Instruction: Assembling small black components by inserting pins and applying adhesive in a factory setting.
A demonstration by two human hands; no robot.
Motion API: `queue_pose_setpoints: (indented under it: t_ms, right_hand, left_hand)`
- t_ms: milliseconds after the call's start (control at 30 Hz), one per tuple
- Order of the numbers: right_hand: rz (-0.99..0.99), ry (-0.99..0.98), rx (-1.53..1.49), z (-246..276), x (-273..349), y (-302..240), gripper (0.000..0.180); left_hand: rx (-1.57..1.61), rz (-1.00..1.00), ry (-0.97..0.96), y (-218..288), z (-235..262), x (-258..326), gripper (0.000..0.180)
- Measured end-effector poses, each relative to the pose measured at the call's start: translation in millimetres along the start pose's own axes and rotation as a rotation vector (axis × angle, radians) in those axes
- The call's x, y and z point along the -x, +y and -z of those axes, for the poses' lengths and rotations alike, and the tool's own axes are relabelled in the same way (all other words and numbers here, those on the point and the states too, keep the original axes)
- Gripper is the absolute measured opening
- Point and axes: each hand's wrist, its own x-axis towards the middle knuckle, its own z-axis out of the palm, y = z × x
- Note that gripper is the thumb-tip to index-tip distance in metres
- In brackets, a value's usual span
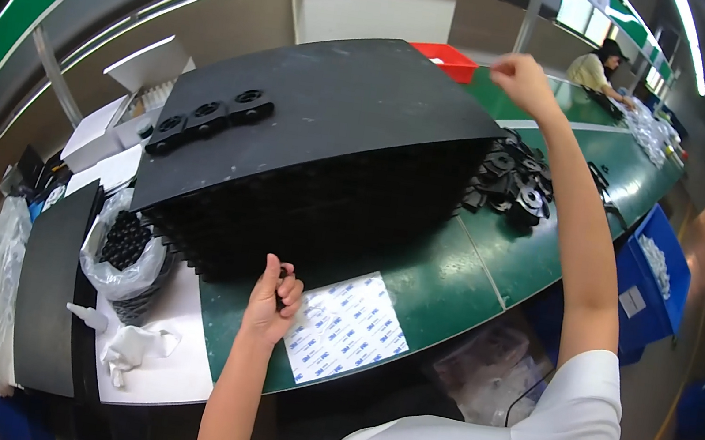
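Observation:
My left hand is closed, thumb up, around a small black part that is mostly hidden by the fingers. It is over the green table, beside a white sheet with blue print. My right hand is raised at the far right, near a red bin, with its fingers bent together; whatever they may hold cannot be made out. Between my hands stands a big stack of black sheets. Three joined black parts with round openings lie on its top left.
Loose black plastic parts are heaped right of the stack. At left sit a clear bag of black pieces, a white bottle and crumpled white cloth. A blue bin stands beyond the table's right edge. A person works farther back.

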Motion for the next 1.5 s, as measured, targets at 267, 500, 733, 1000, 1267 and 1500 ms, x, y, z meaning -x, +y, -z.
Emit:
queue_pose_setpoints:
  t_ms: [267, 500, 733, 1000, 1267, 1500]
  right_hand:
    - [-0.738, -0.635, 0.463, -22, 127, 69, 0.056]
    - [-0.679, -0.274, 0.515, -44, 187, 58, 0.063]
    - [-0.261, -0.052, 0.145, -42, 238, -12, 0.021]
    - [-0.001, -0.278, -0.073, -44, 267, -75, 0.024]
    - [0.038, -0.505, -0.057, -38, 240, -78, 0.028]
    - [0.023, -0.481, -0.597, -39, 239, -148, 0.012]
  left_hand:
    - [0.006, -0.053, 0.024, -1, -9, 2, 0.026]
    - [-0.035, -0.069, -0.045, -1, -7, 4, 0.025]
    - [-0.106, -0.086, -0.046, -3, 3, 2, 0.014]
    - [-0.123, -0.062, -0.035, -1, -4, 2, 0.019]
    - [-0.148, -0.086, -0.008, -1, -12, 4, 0.028]
    - [-0.159, -0.067, -0.027, 2, 0, 4, 0.022]
